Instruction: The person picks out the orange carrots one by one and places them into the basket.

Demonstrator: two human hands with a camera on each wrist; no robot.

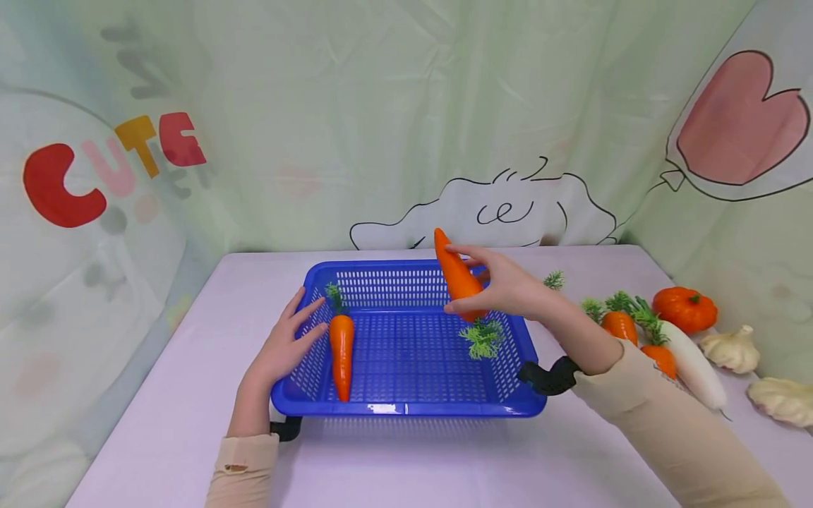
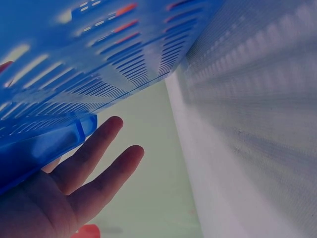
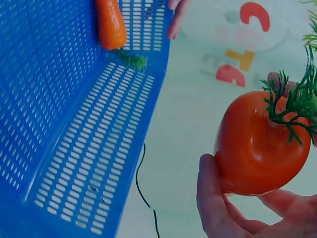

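Note:
A blue plastic basket (image 1: 406, 408) with slotted walls stands on the table. Over its right part, my right hand (image 1: 508, 286) grips an orange carrot (image 1: 454, 274) between thumb and fingers. The carrot's tip points up and away, and its green leaves hang toward me. From the right wrist view, the thick leafy end of this carrot (image 3: 260, 153) faces the camera. A second carrot (image 1: 341, 353) lies along the left side inside the basket, leaves at the far end. My left hand (image 1: 279, 349) rests at the left rim, its fingers spread and fairly straight.
On the table's right side lie more carrots (image 1: 619, 326), a white radish (image 1: 692, 363), a small orange pumpkin (image 1: 684, 309) and garlic bulbs (image 1: 730, 349). My right forearm partly covers this group. A printed curtain (image 1: 406, 141) hangs behind the table.

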